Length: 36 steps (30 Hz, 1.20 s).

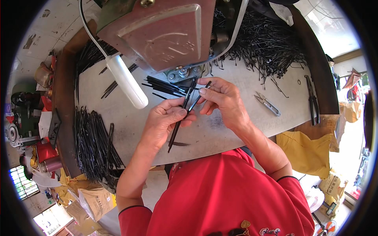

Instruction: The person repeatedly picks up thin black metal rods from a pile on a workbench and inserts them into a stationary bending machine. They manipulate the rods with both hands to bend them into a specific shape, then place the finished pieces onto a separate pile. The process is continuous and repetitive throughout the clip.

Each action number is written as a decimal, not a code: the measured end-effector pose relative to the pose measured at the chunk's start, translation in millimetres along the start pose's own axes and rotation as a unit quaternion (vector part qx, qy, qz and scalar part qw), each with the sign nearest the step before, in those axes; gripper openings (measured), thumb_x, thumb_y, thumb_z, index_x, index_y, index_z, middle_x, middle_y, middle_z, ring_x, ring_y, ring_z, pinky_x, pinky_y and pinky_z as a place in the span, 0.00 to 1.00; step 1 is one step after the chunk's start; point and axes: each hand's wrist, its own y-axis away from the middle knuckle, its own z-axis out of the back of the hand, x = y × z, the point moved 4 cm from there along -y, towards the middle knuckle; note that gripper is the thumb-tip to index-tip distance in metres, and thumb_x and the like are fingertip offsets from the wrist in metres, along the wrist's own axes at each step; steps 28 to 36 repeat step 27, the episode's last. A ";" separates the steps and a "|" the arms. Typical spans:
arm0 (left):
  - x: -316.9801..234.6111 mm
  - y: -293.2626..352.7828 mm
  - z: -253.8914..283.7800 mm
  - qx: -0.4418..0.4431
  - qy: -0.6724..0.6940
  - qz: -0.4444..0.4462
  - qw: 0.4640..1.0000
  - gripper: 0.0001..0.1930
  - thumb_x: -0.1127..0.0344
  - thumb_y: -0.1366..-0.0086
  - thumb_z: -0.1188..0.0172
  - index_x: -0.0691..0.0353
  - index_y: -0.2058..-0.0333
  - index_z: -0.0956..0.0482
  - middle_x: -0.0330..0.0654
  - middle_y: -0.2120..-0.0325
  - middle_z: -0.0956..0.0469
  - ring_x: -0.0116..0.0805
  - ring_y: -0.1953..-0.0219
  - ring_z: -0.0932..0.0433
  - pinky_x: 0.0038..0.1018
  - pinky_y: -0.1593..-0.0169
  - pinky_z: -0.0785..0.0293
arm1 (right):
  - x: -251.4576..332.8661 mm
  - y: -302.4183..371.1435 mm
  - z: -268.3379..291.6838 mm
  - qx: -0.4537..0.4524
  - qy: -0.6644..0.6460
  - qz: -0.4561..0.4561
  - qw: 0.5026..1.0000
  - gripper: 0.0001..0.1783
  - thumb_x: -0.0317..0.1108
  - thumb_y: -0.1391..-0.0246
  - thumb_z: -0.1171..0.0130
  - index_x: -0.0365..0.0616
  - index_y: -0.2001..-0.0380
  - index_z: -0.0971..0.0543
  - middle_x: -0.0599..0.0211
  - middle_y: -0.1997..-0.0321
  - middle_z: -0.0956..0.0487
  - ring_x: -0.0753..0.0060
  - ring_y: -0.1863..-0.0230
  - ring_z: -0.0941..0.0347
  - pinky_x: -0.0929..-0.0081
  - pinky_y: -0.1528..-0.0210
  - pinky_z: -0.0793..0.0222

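Observation:
My left hand point(165, 121) pinches a few thin black strips point(175, 131) between thumb and fingers, their lower ends pointing toward me. In my right hand point(223, 98), thumb and forefinger close on the upper end of another slim black strip point(194, 103), which slants down toward the left fingers. Just beyond both hands, a small bunch of black strips point(163, 86) lies under the head of a reddish-brown machine point(163, 39). I cannot make out whether the held strips are joined.
A white lamp tube point(126, 82) hangs left of the machine. A heap of black strips point(93, 141) lies left, and a tangled pile of thin black pieces point(262, 43) far right. Thread snips point(267, 104) and black-handled pliers point(312, 101) rest on the right of the grey tabletop point(244, 129).

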 end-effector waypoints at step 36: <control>-50.3 -21.0 12.1 -0.177 -0.072 -0.292 0.937 0.13 0.75 0.40 0.40 0.65 0.58 0.31 0.47 0.69 0.22 0.41 0.65 0.17 0.24 0.63 0.20 | -4.8 -25.4 3.0 -0.026 -0.236 0.039 0.971 0.17 0.34 0.36 0.52 0.31 0.51 0.32 0.48 0.55 0.24 0.59 0.52 0.24 0.71 0.49 0.25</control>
